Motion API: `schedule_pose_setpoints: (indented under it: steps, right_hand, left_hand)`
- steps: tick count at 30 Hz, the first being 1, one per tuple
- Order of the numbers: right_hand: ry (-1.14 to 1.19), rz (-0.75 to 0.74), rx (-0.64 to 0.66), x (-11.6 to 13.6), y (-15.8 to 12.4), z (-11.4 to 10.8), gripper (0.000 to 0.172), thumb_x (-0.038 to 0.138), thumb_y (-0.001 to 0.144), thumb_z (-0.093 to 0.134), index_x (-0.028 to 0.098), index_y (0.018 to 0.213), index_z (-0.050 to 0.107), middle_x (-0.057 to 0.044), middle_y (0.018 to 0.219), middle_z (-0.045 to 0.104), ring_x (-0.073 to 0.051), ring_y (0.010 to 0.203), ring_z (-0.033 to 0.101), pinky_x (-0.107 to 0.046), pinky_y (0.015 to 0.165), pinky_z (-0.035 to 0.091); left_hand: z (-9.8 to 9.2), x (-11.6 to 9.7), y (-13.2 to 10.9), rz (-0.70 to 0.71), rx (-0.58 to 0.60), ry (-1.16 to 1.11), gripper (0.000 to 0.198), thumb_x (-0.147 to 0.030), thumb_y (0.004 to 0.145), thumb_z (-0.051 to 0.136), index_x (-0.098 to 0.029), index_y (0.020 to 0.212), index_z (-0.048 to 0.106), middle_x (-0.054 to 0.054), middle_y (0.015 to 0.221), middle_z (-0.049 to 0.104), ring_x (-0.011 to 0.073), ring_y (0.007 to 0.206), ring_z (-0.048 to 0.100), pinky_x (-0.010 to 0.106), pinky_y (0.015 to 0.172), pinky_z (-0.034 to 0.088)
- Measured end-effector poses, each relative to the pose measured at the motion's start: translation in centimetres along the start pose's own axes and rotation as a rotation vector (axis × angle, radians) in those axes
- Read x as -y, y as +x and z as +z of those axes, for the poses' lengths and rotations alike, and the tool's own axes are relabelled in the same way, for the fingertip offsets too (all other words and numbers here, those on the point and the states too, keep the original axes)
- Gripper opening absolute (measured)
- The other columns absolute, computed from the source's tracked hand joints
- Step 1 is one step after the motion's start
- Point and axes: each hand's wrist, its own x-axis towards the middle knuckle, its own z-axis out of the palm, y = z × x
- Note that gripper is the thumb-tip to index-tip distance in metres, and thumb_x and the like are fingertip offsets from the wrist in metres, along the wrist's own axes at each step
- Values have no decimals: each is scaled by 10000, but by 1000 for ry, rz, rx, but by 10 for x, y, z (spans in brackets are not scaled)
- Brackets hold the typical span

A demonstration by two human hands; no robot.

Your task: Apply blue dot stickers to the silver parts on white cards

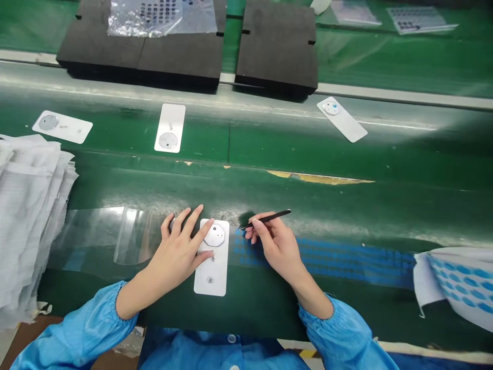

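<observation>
A white rectangular panel (215, 259) with a grey-rimmed octagonal window at its far end lies upright before me on the green bench. My left hand (179, 252) rests beside it with fingers spread, index fingertip and thumb over the panel's left part. Black tweezers (272, 217) are held in my right hand (279, 249), pinched like a pen. Their tip points left, at the near end of a clear film strip (339, 261) with rows of small blue pieces. Whether the tip grips a piece is too small to tell.
Three similar white panels (169, 123) lie across the conveyor. Black foam blocks (275, 49) stand beyond. White foam sheets (31, 205) are stacked left, beside bare clear film (133, 236). Blue-dotted sheet (462, 282) hangs at the right. The bench edge has a torn strip (319, 178).
</observation>
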Motion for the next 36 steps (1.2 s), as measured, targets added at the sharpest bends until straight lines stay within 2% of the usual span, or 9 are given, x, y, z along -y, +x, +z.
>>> schedule_pose_setpoints:
  steps: [7,12,18,23,29,36]
  right_hand:
    - [15,50,-6,1,0,-2,259,466,1031,596,215,1004,653,-25,735,713,-167,601,673,-327,602,570]
    - [146,98,-44,12,-1,1,276,478,997,652,208,938,660,-38,713,727,-167,565,658,-322,556,558]
    - [203,141,49,24,-1,17,305,508,983,665,206,940,664,-33,677,729,-157,522,638,-313,536,556]
    - [230,137,-37,22,4,14,299,490,970,694,195,925,668,-33,696,728,-148,526,650,-284,499,546]
    - [238,193,71,24,4,25,308,481,982,681,175,948,663,-42,691,747,-136,500,653,-264,500,559]
    - [248,234,68,20,6,26,327,495,962,706,172,939,659,-42,689,750,-134,479,657,-254,476,563]
  left_hand:
    - [1,-4,0,1,-1,-11,642,-445,974,681,-227,1546,490,205,1696,270,452,1491,337,697,1163,247]
    - [1,-5,-1,-2,2,-26,652,-445,965,694,-224,1543,491,213,1695,266,451,1491,335,703,1170,238]
    - [1,-5,0,-15,16,-44,647,-453,967,689,-245,1547,492,200,1699,266,446,1495,331,701,1183,226]
    - [1,-5,0,-14,15,-59,652,-458,961,698,-241,1542,497,201,1697,271,444,1497,333,701,1187,214]
    - [-1,-6,0,-14,15,-60,633,-487,992,640,-243,1554,481,208,1697,268,438,1505,331,695,1183,221]
    - [-2,-6,2,-12,35,-51,651,-499,986,646,-246,1559,468,197,1704,256,426,1516,314,684,1196,209]
